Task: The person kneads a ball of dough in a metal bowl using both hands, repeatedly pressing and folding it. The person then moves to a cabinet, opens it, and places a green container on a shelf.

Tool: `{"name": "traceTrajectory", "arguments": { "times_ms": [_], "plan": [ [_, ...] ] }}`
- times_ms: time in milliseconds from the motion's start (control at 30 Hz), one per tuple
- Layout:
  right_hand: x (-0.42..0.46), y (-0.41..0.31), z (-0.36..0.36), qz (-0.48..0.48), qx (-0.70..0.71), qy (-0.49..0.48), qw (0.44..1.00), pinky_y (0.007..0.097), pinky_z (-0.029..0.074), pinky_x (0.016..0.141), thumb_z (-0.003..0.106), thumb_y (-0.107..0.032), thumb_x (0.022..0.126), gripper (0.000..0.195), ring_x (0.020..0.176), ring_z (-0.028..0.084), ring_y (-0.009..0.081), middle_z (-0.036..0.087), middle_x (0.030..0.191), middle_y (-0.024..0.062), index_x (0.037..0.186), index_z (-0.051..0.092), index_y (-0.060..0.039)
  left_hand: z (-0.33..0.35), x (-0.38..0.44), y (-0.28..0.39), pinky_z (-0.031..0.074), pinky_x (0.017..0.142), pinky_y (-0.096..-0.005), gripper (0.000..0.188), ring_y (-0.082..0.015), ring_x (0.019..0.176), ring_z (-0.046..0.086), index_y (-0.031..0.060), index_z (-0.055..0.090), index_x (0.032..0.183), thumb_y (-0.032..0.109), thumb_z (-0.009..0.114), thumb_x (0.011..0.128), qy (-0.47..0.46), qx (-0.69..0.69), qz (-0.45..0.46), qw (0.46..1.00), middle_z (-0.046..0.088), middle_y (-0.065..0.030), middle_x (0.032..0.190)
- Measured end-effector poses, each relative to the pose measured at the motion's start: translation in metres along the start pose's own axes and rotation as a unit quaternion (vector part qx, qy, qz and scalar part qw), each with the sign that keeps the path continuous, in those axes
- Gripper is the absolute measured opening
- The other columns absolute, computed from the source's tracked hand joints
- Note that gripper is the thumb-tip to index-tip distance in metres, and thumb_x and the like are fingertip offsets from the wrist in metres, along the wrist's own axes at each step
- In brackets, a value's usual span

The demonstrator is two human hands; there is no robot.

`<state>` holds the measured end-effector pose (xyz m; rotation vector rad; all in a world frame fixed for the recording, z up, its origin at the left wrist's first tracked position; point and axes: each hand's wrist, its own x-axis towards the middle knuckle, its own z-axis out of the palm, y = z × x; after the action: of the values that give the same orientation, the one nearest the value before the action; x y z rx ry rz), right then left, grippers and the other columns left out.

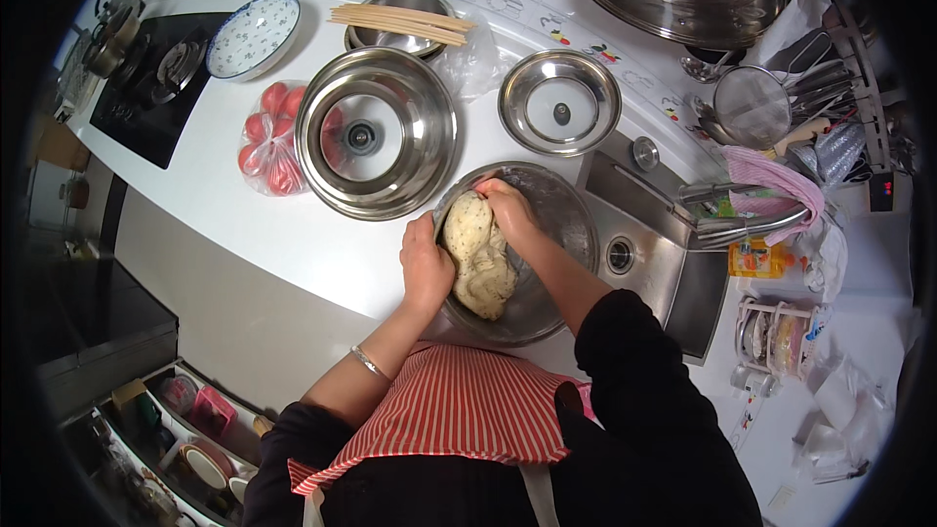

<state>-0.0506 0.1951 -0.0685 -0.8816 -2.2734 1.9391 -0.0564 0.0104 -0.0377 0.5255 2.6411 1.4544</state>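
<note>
A lump of speckled dough [481, 256] lies against the left side of a large metal bowl [578, 234]. My left hand [427, 260] grips the bowl's left rim, with the thumb on the inner side near the dough. My right hand [506, 211] reaches into the bowl and holds the upper end of the dough, its fingertips curled at the dough's top near the rim. The bowl stands on the white counter, beside the sink. My right fingertips are partly hidden by the hand itself.
Left of the bowl stand a big lidded steel pot [432, 124] and a bag of red tomatoes [274, 139]. Behind are a steel lid [560, 102], chopsticks [402, 23] on metal bowls and a patterned bowl [252, 36]. The sink [644, 263] and faucet [754, 227] are at the right.
</note>
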Motion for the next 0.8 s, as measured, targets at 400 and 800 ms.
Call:
{"name": "traceTrajectory", "arguments": {
  "times_ms": [400,800],
  "plan": [
    [-0.100,-0.071,-0.041,0.060,-0.227,-0.130,0.963,0.0432,0.043,0.088,0.043,-0.051,0.093,0.052,0.093,0.062,0.0371,0.068,0.100,0.0190,0.098,0.071,-0.0080,0.000,-0.002,-0.003,0.040,0.097,-0.0438,0.052,-0.0410,0.110,0.048,-0.0057,0.049,0.122,-0.014,0.047,0.071,-0.012,-0.033,-0.005,0.999,0.053,-0.0222,0.113],
    [-0.110,-0.036,0.022,-0.238,-0.485,0.055,0.840,0.0609,0.031,0.100,0.058,-0.036,0.088,0.044,0.122,0.044,0.0399,0.044,0.134,0.0207,0.119,0.057,-0.0044,0.007,0.000,-0.012,0.042,0.094,-0.0458,0.052,-0.0418,0.107,0.050,-0.0052,0.048,0.123,-0.013,0.048,0.071,-0.018,-0.033,0.028,0.999,0.053,-0.0230,0.112]
  ]
}}
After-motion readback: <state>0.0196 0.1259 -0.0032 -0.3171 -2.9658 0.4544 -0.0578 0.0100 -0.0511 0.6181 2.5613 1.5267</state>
